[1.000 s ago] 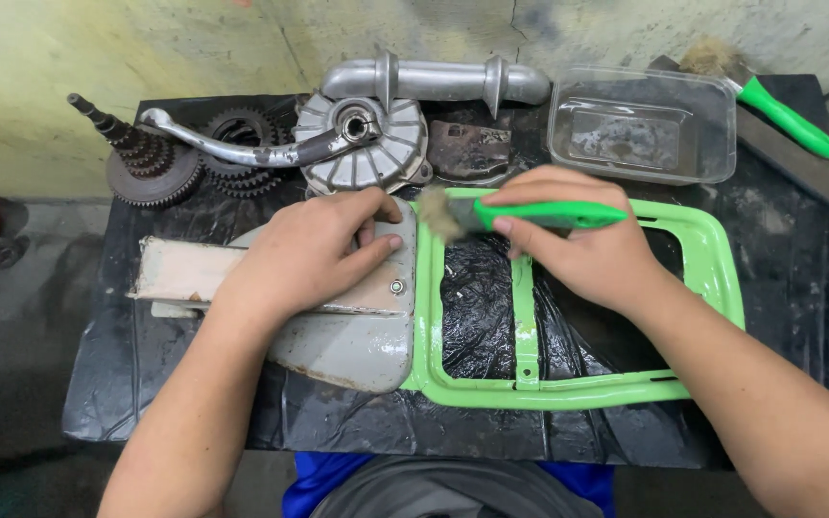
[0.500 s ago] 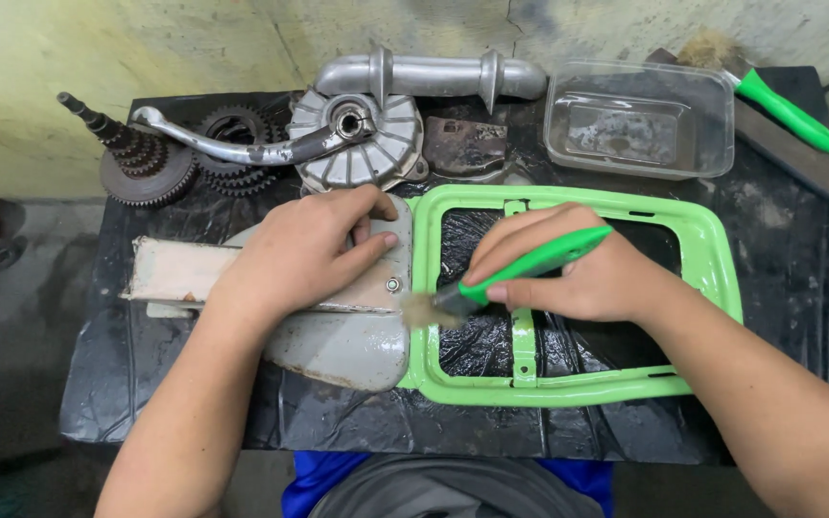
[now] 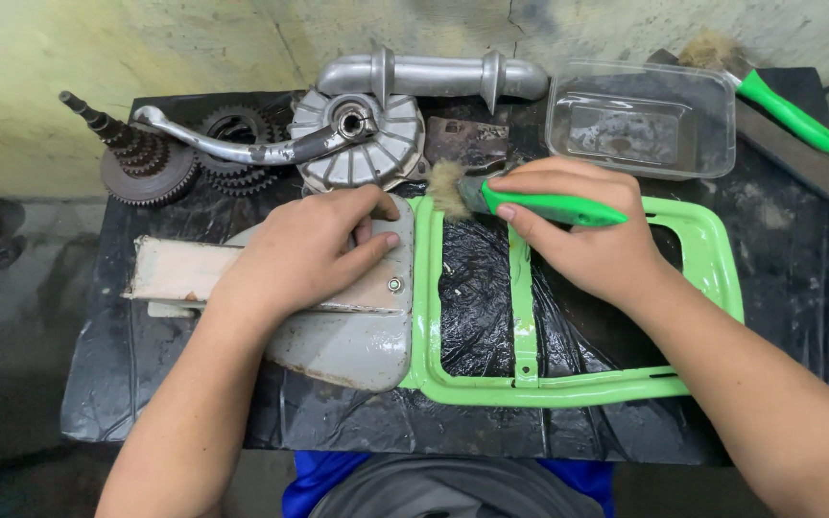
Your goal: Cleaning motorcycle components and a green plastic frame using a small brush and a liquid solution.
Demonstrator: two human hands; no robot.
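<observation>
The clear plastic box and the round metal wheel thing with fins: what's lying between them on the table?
In the head view, a small dark rusty metal plate lies between the clear box and the finned hub.

Green-handled brush (image 3: 530,201) — bristles apparently touching green frame (image 3: 712,259) corner.

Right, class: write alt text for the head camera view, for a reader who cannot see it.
A right hand holds a green-handled brush with its bristles at the top left corner of a green metal frame, while the left hand presses flat on a grey metal cover joined to the frame. Gears, a kick-start lever and a clear plastic tub lie behind on the black-covered table.
</observation>
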